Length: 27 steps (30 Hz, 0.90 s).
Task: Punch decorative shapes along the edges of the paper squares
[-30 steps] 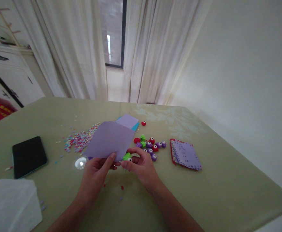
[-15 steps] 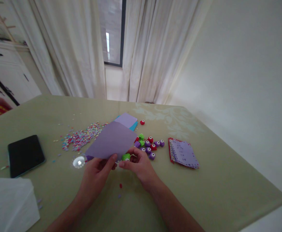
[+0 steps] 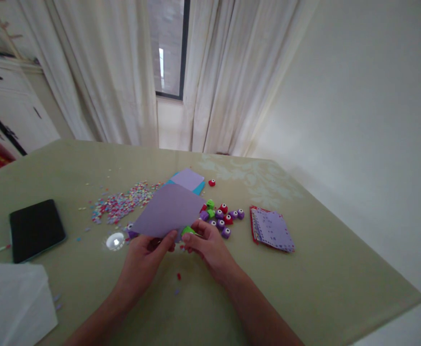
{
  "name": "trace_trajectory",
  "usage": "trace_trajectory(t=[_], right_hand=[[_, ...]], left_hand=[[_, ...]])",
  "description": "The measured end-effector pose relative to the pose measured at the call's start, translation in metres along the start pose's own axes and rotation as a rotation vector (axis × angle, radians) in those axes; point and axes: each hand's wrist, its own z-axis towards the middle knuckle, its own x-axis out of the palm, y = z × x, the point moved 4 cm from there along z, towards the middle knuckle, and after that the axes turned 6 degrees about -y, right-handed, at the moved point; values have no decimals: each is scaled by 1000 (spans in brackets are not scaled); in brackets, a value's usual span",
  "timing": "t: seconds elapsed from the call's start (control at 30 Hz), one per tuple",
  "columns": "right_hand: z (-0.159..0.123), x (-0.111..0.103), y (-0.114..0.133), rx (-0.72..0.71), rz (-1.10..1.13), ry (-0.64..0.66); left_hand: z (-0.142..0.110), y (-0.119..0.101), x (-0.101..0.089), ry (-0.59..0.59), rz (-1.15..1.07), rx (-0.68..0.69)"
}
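A purple sheet of paper (image 3: 170, 209) is pinched along its near edge by my left hand (image 3: 151, 252), thumb on top. The sheet tilts up and away over the table. My closed right hand (image 3: 208, 245) grips a small green craft punch (image 3: 188, 231) at the sheet's near right edge. The thumb lies over the punch, so its slot is hidden and I cannot tell how far the paper sits in it. Just beyond my right hand lie several purple, red and green craft punches (image 3: 220, 224). A stack of purple and blue paper (image 3: 189, 179) lies behind the held sheet.
Paper confetti (image 3: 122, 205) is heaped left of the sheet. A black tablet or phone (image 3: 37, 230) and white tissue (image 3: 14, 302) lie at left. Right of the punches is a pile of hole-punched sheets (image 3: 273, 230). One red punch (image 3: 212, 182) stands apart toward the back.
My right thumb has moved up over the green punch, covering more of it. The held sheet has shifted slightly, and small bits now show beneath the punch.
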Motion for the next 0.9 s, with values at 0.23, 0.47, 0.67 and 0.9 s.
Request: trace_trajectory(t=[0.23, 0.47, 0.67, 0.9], right_hand=[[-2, 2, -2, 23, -116, 34], [-4, 6, -1, 37, -126, -4], [-4, 8, -2, 21, -129, -12], [-6, 10, -2, 17, -132, -7]], left_hand=[[1, 4, 2, 33, 6, 1], [0, 5, 4, 69, -4, -16], [0, 9, 4, 70, -6, -37], [0, 12, 6, 65, -38, -46]])
